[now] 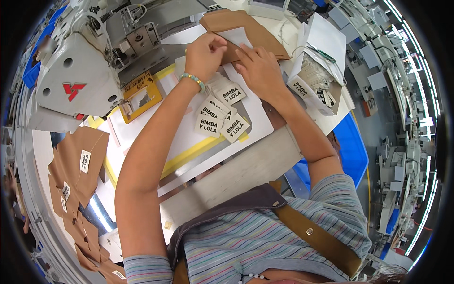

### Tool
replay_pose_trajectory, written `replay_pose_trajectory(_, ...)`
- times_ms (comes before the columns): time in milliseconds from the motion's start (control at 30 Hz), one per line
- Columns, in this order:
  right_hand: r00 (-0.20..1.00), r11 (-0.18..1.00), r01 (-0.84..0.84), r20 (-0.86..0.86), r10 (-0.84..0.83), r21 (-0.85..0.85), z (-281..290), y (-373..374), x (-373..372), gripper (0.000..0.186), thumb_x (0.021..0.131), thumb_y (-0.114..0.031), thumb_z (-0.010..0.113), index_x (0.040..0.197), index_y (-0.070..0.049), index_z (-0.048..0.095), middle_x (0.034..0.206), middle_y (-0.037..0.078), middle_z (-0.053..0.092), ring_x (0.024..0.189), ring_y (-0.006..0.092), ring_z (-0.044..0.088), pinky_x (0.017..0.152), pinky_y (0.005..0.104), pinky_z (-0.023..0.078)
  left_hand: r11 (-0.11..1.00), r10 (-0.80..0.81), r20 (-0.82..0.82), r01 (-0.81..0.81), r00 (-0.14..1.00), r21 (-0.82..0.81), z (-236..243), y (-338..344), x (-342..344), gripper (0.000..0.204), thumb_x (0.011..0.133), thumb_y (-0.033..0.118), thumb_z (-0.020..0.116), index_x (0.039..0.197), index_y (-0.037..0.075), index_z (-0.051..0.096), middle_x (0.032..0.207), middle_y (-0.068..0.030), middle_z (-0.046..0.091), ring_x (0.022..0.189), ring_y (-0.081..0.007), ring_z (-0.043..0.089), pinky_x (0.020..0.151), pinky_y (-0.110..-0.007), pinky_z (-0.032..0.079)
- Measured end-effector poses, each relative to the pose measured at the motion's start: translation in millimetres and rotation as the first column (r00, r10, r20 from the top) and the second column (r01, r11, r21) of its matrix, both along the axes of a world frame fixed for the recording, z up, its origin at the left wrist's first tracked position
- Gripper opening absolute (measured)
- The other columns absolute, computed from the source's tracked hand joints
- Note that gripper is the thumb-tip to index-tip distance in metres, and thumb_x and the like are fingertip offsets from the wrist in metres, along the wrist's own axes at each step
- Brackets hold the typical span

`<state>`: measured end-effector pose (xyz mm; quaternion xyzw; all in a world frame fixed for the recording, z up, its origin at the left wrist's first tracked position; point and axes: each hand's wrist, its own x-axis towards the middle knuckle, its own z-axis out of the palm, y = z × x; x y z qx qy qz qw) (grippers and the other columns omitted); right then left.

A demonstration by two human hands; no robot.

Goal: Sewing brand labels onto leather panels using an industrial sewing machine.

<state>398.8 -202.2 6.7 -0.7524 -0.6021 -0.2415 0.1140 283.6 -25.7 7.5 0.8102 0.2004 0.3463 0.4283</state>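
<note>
Occupying the far side, brown pieces (pixel 257 33) lie beneath the right hand (pixel 259 71), its fingers spread; the left hand (pixel 204 56) is alongside, fingers curled, any pinch indeterminable. White labels (pixel 209 124) lie nearer.

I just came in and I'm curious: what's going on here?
A person is at a sewing machine. Their right hand is at the brown stack, fingers spread; their left hand is beside it, fingers curled, maybe holding something. White labels lie loosely nearer the person, and labelled brown pieces lie at the left.
</note>
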Motion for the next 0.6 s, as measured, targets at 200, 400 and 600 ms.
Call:
replay_pose_trajectory(200, 0.992, 0.991, -0.121, -0.037, 0.123, 0.056, -4, 5, 2, 0.038, 0.1, -0.024, 0.069, 0.132, -0.004, 0.071, 0.141, 0.007, 0.068, 0.124, 0.0248, 0.06, 0.101, 0.0438, 0.047, 0.885, 0.061, 0.24, -0.164, 0.969, 0.436, -2, -8, 23, 0.039, 0.088, 0.004, 0.074, 0.126, 0.008, 0.073, 0.105, -0.0067, 0.078, 0.092, -0.0346, 0.074, 0.086, -0.042, 0.06)
replay_pose_trajectory(400, 0.994, 0.994, -0.103, -0.033, 0.103, 0.025, -13, 7, 4, 0.044, 0.101, -0.028, 0.069, 0.138, -0.006, 0.069, 0.147, 0.01, 0.064, 0.13, 0.0293, 0.059, 0.109, 0.0461, 0.047, 0.881, 0.018, -0.056, 0.011, 0.998, 0.473, 1, 14, 36, 0.024, 0.091, 0.004, 0.069, 0.113, 0.007, 0.079, 0.095, -0.0094, 0.081, 0.089, -0.033, 0.078, 0.083, -0.041, 0.06)
replay_pose_trajectory(600, 0.996, 0.995, 0.07, 0.066, -0.065, -0.066, -14, 4, 6, 0.047, 0.105, -0.038, 0.064, 0.143, -0.011, 0.067, 0.161, 0.013, 0.055, 0.139, 0.036, 0.057, 0.109, 0.0476, 0.05, 0.964, 0.256, 0.265, -0.227, 0.93, -0.136, 32, 35, 29, 0.016, 0.099, 0.015, 0.074, 0.11, 0.008, 0.083, 0.093, -0.0075, 0.083, 0.08, -0.0142, 0.077, 0.077, -0.028, 0.057)
